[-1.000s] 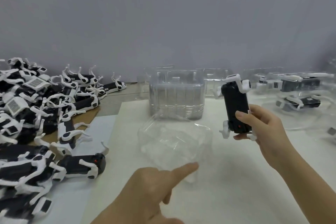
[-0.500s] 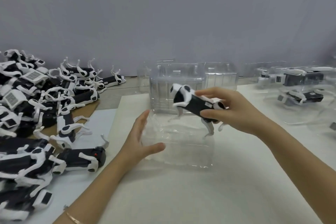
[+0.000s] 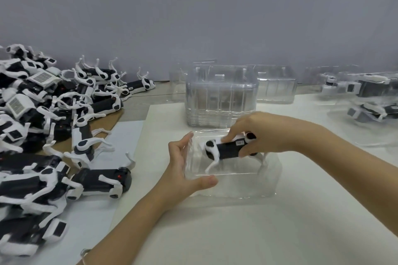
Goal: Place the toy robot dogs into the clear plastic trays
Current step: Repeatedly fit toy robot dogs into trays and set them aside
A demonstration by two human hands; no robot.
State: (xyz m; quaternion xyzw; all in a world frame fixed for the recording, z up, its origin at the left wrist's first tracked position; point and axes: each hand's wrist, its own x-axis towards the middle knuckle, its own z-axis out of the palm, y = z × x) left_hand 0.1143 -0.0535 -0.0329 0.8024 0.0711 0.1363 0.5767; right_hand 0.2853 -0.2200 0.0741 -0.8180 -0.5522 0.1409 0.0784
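A black-and-white toy robot dog (image 3: 226, 149) stands legs down inside a clear plastic tray (image 3: 269, 183) in the middle of the white table. My right hand (image 3: 256, 133) grips the dog's back from above. My left hand (image 3: 183, 168) is pressed against the tray's left wall, thumb along its front edge, fingers spread. A big heap of loose robot dogs (image 3: 43, 135) lies on the left.
A tall stack of empty clear trays (image 3: 221, 97) stands just behind the working tray, with another clear tray (image 3: 275, 86) to its right. Trays holding robot dogs (image 3: 370, 97) sit at the far right. A grey wall closes the back.
My right hand has lowered the dog from above the tray down into it. My left hand stays at the tray's left side.
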